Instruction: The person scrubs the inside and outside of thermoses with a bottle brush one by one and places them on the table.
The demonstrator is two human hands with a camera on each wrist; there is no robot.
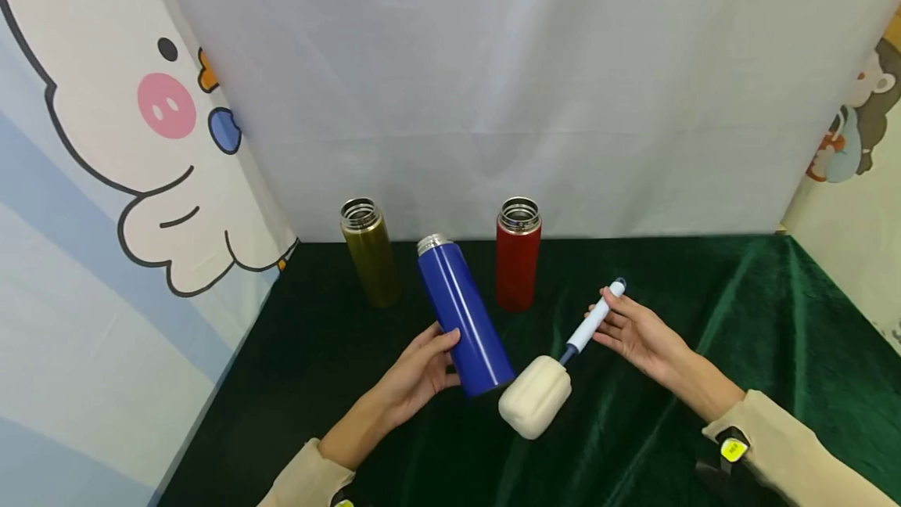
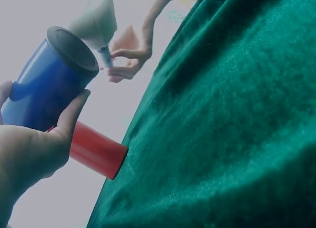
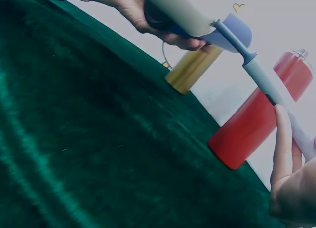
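Observation:
My left hand [image 1: 421,372] grips a blue bottle [image 1: 464,315] near its lower half, thumb on one side and fingers on the other. The bottle leans, its steel mouth up and to the left, its dark base showing in the left wrist view [image 2: 73,48]. With my right hand [image 1: 644,339] I hold a bottle brush [image 1: 587,327] by its white handle between thumb and fingers. Its thick cream sponge head [image 1: 536,397] points down and left, close beside the bottle's base; whether they touch I cannot tell. The right wrist view shows the brush's grey-blue neck [image 3: 234,39].
Behind my hands a gold-green bottle [image 1: 371,257] and a red bottle [image 1: 518,260] stand upright, both without lids. Dark green velvet cloth [image 1: 704,288] covers the table. A pale curtain [image 1: 493,84] hangs at the back, and a cartoon-printed panel [image 1: 105,202] rises on the left.

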